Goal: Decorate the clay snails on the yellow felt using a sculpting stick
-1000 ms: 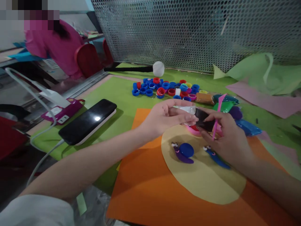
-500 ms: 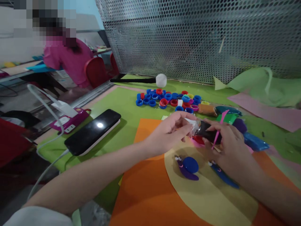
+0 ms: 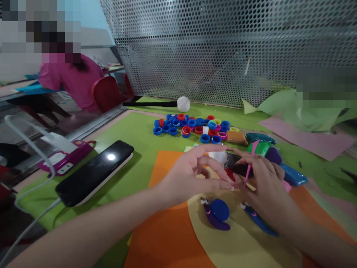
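Note:
My right hand (image 3: 263, 182) is closed around a thin pink modelling tool (image 3: 251, 160), which stands up tilted between its fingers. My left hand (image 3: 192, 171) comes close to the right fingertips. Its thumb and a finger meet in a pinch there, and anything between them is too small to make out. A black clay packet (image 3: 234, 160) lies behind the right fingers, partly hidden, with a clear wrapper (image 3: 219, 157) beside it. Below the hands, a purple clay snail with a blue shell (image 3: 219, 212) lies on the yellow paper circle (image 3: 234, 249). A blue clay body with eyes (image 3: 259, 221) is partly under my right hand.
Several bottle caps (image 3: 192, 124) and coloured clay packets (image 3: 294, 175) lie behind the hands. At left are a phone (image 3: 95, 173) and a magenta power strip (image 3: 65, 160) with a white cable. A perforated metal panel (image 3: 195, 52) borders the table. Someone in pink (image 3: 75, 78) sits beyond.
My left hand has moved away from the black packet's clear wrapper and down to the right fingertips. The right hand still grips the pink tool. The view has shifted slightly.

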`<action>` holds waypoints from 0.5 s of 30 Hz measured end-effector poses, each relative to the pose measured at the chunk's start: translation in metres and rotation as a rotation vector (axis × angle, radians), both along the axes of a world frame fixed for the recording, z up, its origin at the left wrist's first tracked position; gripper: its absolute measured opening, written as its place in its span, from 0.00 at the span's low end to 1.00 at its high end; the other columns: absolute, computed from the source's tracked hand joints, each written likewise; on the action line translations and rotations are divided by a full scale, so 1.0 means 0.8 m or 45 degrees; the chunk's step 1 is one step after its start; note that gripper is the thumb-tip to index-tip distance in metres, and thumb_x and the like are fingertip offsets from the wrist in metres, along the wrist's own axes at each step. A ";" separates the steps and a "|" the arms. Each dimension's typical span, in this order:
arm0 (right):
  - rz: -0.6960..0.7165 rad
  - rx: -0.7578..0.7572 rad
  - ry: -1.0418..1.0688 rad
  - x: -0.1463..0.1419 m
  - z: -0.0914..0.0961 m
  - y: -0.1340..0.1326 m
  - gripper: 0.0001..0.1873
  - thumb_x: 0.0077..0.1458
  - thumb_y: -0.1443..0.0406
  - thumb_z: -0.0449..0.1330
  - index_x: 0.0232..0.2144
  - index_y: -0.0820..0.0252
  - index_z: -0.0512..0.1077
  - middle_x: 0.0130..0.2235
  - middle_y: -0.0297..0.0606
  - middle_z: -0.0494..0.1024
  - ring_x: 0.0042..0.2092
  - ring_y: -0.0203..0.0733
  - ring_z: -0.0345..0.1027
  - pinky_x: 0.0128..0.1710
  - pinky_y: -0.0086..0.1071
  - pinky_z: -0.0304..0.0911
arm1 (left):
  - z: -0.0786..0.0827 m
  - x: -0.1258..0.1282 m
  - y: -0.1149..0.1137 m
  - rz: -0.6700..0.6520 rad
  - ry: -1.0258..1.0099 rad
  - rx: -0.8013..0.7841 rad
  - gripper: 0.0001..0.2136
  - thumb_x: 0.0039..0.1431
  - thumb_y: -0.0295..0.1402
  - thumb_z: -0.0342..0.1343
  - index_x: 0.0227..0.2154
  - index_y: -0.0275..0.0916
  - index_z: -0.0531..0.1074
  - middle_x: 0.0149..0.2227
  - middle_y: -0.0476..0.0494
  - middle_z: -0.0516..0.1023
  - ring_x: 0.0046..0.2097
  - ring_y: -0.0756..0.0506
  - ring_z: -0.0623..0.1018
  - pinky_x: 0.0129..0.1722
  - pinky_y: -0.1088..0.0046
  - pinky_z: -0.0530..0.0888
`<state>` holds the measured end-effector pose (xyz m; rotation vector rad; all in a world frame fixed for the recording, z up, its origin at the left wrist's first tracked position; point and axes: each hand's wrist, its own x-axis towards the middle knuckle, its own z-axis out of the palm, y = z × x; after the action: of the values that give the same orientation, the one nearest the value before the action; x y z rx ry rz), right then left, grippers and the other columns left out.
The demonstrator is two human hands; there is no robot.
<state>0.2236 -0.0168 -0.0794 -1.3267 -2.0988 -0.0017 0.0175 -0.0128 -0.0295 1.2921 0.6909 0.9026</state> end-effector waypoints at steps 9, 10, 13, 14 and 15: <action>-0.023 0.009 0.001 -0.002 0.003 0.000 0.06 0.52 0.64 0.51 0.35 0.55 0.59 0.44 0.48 0.73 0.43 0.60 0.66 0.37 0.55 0.57 | 0.006 0.000 -0.005 -0.027 0.049 0.006 0.29 0.50 0.28 0.62 0.56 0.43 0.60 0.29 0.48 0.79 0.39 0.46 0.76 0.40 0.69 0.69; -0.032 0.016 0.006 -0.002 0.003 0.000 0.06 0.52 0.64 0.51 0.35 0.55 0.58 0.44 0.47 0.73 0.42 0.59 0.66 0.37 0.55 0.57 | 0.006 0.000 -0.005 -0.018 0.046 0.006 0.29 0.51 0.28 0.61 0.56 0.43 0.59 0.29 0.48 0.79 0.39 0.47 0.76 0.40 0.69 0.69; -0.078 0.045 0.024 -0.003 0.002 -0.001 0.05 0.52 0.65 0.51 0.33 0.54 0.57 0.44 0.44 0.74 0.39 0.55 0.67 0.36 0.50 0.56 | 0.007 0.000 -0.002 0.024 0.049 0.043 0.32 0.49 0.28 0.63 0.57 0.41 0.58 0.28 0.49 0.78 0.38 0.47 0.76 0.38 0.70 0.69; -0.096 0.056 0.028 -0.004 0.002 -0.002 0.04 0.52 0.65 0.51 0.32 0.54 0.56 0.43 0.44 0.75 0.38 0.54 0.66 0.35 0.48 0.55 | 0.007 0.000 -0.001 0.044 0.055 0.059 0.33 0.48 0.28 0.64 0.57 0.41 0.58 0.27 0.49 0.78 0.37 0.47 0.75 0.37 0.70 0.70; -0.112 0.066 0.030 -0.005 0.004 -0.003 0.04 0.52 0.65 0.50 0.32 0.54 0.57 0.43 0.43 0.75 0.38 0.53 0.66 0.34 0.45 0.55 | 0.007 -0.001 -0.001 0.066 0.066 0.070 0.34 0.46 0.28 0.65 0.57 0.42 0.58 0.26 0.50 0.78 0.35 0.47 0.75 0.35 0.71 0.70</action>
<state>0.2200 -0.0190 -0.0766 -1.3806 -2.0063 -0.0768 0.0167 -0.0132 -0.0241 1.3559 0.7473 0.9385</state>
